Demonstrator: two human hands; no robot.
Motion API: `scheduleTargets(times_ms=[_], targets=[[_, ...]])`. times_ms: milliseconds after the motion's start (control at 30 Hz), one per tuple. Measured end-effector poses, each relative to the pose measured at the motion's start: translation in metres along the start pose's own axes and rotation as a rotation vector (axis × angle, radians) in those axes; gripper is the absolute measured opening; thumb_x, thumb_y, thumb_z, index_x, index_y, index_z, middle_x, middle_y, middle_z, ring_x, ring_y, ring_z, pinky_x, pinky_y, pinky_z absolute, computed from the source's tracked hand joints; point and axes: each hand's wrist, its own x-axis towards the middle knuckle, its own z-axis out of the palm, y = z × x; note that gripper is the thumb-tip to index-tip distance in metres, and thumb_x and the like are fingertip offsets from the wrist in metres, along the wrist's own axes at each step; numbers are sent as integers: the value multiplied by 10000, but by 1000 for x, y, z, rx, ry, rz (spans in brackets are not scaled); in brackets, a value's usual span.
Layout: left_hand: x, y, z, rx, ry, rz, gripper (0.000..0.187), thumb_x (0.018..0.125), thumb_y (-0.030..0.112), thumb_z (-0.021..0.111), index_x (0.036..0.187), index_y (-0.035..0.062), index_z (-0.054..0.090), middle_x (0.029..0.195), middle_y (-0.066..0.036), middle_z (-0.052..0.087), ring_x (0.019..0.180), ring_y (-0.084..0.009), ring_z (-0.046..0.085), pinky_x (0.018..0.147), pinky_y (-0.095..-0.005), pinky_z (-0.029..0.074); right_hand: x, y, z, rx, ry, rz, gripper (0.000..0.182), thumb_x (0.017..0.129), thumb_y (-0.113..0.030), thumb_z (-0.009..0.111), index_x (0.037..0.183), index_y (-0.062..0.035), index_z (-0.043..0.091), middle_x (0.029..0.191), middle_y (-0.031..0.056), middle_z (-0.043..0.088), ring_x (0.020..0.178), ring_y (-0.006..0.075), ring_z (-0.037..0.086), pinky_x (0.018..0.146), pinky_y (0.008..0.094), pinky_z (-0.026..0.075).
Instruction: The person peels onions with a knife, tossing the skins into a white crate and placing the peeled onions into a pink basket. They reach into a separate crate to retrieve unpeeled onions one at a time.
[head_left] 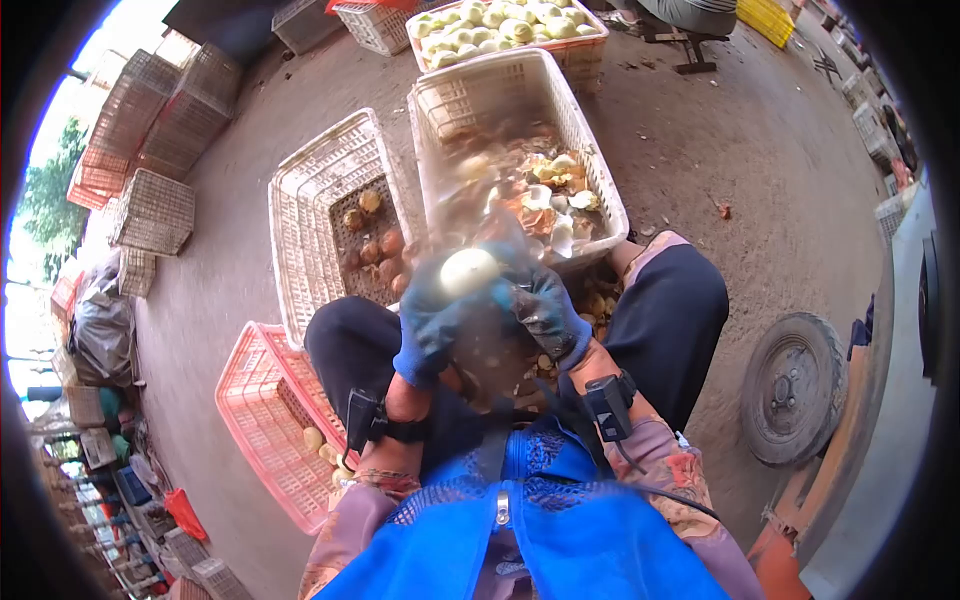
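A pale peeled onion (pixel 469 272) sits in the fingers of my left hand (pixel 430 318), which wears a dark, blue-cuffed work glove. My right hand (pixel 545 312), in a matching glove, is close against the onion's right side with its fingers curled; whatever they grip is hidden by blur. Just beyond both hands stands a white crate (pixel 612 215) holding onion skins (pixel 540 200) and peeled scraps. To its left, another white crate (pixel 300 215) contains several unpeeled brown onions (pixel 388 245). A smear on the lens clouds the area around the hands.
Behind the middle crate is a crate of peeled onions (pixel 500 25). A pink crate (pixel 265 400) with a few onions lies beside my left knee. Onion bits lie between my legs. A wheel (pixel 795 390) is at right, and stacked crates (pixel 150 120) stand at far left.
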Motion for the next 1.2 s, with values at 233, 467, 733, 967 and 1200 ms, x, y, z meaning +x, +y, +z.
scheduleTargets(times_ms=[233,467,733,967,1200], targets=[[-2,-22,-18,577,94,409,603,787,150,764,1329,10,538,1274,-148,614,1158,-262,611,990,-370,490,-12,-27,5,-684,72,58,408,977,-228,561,1351,-66,561,1224,190,642,1075,293,661,886,379,517],[-7,-30,-18,937,54,591,628,767,102,764,1345,33,531,1332,-237,576,1237,-404,564,1047,-434,449,-22,-27,-5,-979,-129,146,299,980,-182,558,1217,-19,636,1023,186,705,878,254,676,792,359,523],[-9,-51,-18,891,141,558,597,779,102,774,1318,7,535,1274,-199,595,1161,-348,601,991,-406,477,-21,-38,5,-902,-116,265,266,990,-266,507,1057,-38,626,924,248,647,876,445,621,738,456,498],[-13,-50,-1,559,171,309,543,807,76,769,1288,-25,536,1192,-93,628,1103,-180,601,946,-329,504,-30,-32,5,-997,-90,204,247,976,-272,518,1072,-73,628,936,248,652,884,462,613,720,517,496],[-13,-35,5,-91,111,52,592,793,51,736,1333,-15,504,1259,-112,625,1143,-213,613,981,-344,510,-25,-35,3,-416,202,298,381,979,-272,621,1277,-34,606,864,-19,646,673,17,545,522,189,428]])
